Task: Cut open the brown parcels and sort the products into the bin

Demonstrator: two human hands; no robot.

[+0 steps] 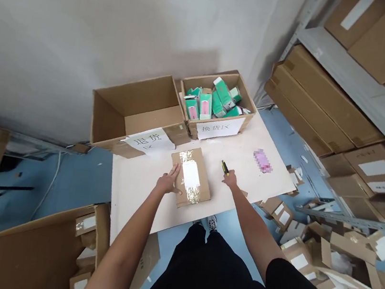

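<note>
A taped cardboard box (204,179) with a white label lies flat on the white table (142,190). My left hand (169,180) rests on the box's left edge, fingers spread. To the right of the box and apart from it, my right hand (231,177) is closed around a yellow and black utility knife (224,167), which points away from me. I cannot tell whether its blade is out. A pink item (263,161), blurred out in part, lies on the table further right.
At the table's back stand an open carton (136,107) and a second carton (187,128) holding several green boxes (223,93); both bear handwritten paper signs. Shelves (356,63) with cartons rise on the right. Loose boxes (337,263) cover the floor below them. A large carton (36,246) stands at lower left.
</note>
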